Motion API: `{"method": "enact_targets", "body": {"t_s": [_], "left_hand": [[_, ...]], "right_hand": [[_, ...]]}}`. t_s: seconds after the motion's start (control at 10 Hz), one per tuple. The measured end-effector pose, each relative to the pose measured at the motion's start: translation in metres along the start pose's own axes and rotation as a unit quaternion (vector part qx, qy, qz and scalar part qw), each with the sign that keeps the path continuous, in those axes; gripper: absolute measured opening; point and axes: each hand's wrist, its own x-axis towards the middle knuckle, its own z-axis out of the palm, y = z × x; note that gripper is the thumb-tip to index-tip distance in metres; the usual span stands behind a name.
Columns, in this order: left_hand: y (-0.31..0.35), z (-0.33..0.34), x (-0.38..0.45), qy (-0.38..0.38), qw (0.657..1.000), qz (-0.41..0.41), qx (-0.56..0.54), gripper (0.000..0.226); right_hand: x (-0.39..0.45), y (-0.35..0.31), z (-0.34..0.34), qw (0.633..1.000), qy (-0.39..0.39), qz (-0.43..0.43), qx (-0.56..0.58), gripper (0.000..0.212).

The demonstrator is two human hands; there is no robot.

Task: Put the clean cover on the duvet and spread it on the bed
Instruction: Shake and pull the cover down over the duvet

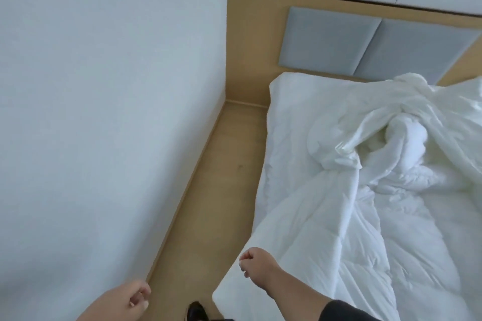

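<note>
Over the wooden floor (229, 190) beside the bed (279, 138), the left hand (127, 300) hangs with fingers loosely curled, holding nothing. The right hand (254, 267) sits at the bed's near left edge, fingers curled; whether it pinches fabric I cannot tell. The white duvet (378, 203) lies rumpled and bunched toward the grey headboard (365, 44)

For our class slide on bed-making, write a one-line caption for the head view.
Bunched white duvet lies on the bed below a grey headboard; both hands, right and left, hover empty at its near corner.
</note>
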Motion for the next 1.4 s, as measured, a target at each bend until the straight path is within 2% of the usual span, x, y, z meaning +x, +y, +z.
{"method": "enact_targets", "body": {"t_s": [0.1, 0.2, 0.3, 0.4, 0.5, 0.6, 0.7, 0.9, 1.1, 1.2, 1.3, 1.4], "left_hand": [[0.016, -0.034, 0.074, -0.043, 0.998, 0.031, -0.022, 0.021], [0.034, -0.06, 0.148, -0.073, 0.992, 0.1, -0.003, 0.049], [0.074, -0.104, 0.228, -0.122, 0.989, 0.041, -0.075, 0.054], [0.136, -0.14, 0.305, -0.169, 0.974, 0.118, 0.095, 0.042], [0.218, -0.149, 0.364, -0.069, 0.985, 0.144, 0.066, 0.015], [0.311, -0.154, 0.395, -0.097, 0.964, 0.204, 0.144, 0.009], [0.392, -0.155, 0.418, -0.145, 0.939, 0.241, 0.196, 0.009], [0.512, -0.127, 0.468, -0.229, 0.876, 0.333, 0.264, 0.013], [0.587, -0.099, 0.549, -0.313, 0.838, 0.338, 0.292, 0.02], [0.623, -0.084, 0.609, -0.363, 0.837, 0.306, 0.273, 0.02], [0.652, -0.066, 0.666, -0.406, 0.826, 0.275, 0.276, 0.018], [0.671, -0.045, 0.713, -0.442, 0.824, 0.22, 0.277, 0.013]], "right_hand": [[0.043, -0.016, -0.033, 0.999, 0.032, 0.028, 0.025, 0.015], [0.099, -0.041, -0.073, 0.997, 0.053, 0.039, 0.037, 0.014], [0.15, -0.078, -0.128, 0.997, 0.054, 0.042, 0.031, 0.013], [0.173, -0.109, -0.188, 0.996, 0.075, 0.042, 0.032, 0.014], [0.178, -0.127, -0.245, 0.985, 0.131, 0.056, 0.095, 0.013], [0.17, -0.119, -0.287, 0.972, 0.178, 0.072, 0.136, 0.011], [0.161, -0.097, -0.312, 0.946, 0.241, 0.097, 0.193, 0.007], [0.159, -0.061, -0.331, 0.872, 0.317, 0.15, 0.343, 0.013], [0.202, -0.05, -0.385, 0.814, 0.383, 0.178, 0.398, 0.004], [0.241, -0.048, -0.439, 0.753, 0.447, 0.197, 0.441, 0.013], [0.28, -0.052, -0.491, 0.713, 0.494, 0.249, 0.431, 0.04], [0.325, -0.055, -0.529, 0.748, 0.473, 0.312, 0.345, 0.09]]}}
